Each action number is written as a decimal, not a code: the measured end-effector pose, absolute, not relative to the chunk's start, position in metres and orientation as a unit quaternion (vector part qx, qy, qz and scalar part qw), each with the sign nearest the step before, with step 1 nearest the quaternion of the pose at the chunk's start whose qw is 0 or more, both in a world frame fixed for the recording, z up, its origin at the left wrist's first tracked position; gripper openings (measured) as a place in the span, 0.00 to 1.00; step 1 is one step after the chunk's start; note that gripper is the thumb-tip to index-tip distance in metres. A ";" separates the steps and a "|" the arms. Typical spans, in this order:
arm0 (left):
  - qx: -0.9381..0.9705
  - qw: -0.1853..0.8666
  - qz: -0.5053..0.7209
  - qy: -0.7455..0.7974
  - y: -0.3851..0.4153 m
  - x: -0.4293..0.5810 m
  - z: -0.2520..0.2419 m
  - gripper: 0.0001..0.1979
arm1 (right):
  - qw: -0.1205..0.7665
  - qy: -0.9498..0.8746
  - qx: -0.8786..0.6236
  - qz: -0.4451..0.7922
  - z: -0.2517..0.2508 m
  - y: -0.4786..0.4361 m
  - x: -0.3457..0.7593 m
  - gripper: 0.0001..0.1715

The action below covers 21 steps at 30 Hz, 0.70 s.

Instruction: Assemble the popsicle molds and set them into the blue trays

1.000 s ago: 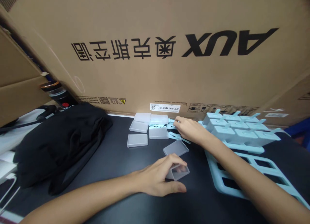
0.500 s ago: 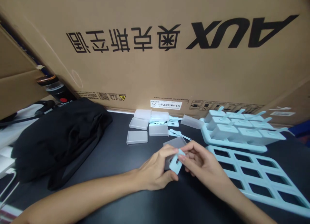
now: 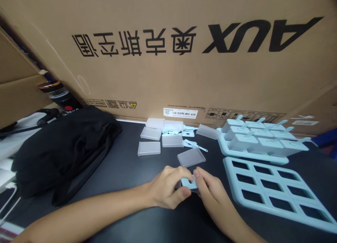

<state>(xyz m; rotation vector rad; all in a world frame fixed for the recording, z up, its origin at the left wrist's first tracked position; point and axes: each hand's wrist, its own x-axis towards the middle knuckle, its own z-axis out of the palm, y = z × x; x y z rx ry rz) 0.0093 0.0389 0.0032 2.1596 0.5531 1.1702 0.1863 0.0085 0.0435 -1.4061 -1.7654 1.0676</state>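
My left hand (image 3: 168, 190) and my right hand (image 3: 210, 188) meet at the front middle of the black table (image 3: 126, 173). Between their fingers sits a light blue stick lid (image 3: 187, 183), pressed down over a clear mould cup that the fingers mostly hide. Just behind them a clear cup (image 3: 191, 156) lies on its side. Several more clear cups (image 3: 149, 148) and blue stick lids (image 3: 193, 144) lie farther back. On the right lies an empty light blue tray frame (image 3: 276, 215). Behind it stands a second tray (image 3: 252, 155) filled with assembled moulds (image 3: 243, 142).
A big brown cardboard box (image 3: 168, 60) stands like a wall along the table's back edge. A black bag (image 3: 60, 148) covers the left of the table, with a dark bottle (image 3: 59, 95) behind it. White items lie at the far left edge.
My right hand came back from the far pile with a blue stick lid. Both hands then lowered it flat onto the clear cup held by my left hand.
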 end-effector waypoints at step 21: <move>0.771 0.411 0.396 0.284 0.034 0.010 0.004 0.08 | 0.116 -0.878 -0.449 0.114 0.083 0.120 0.221 0.03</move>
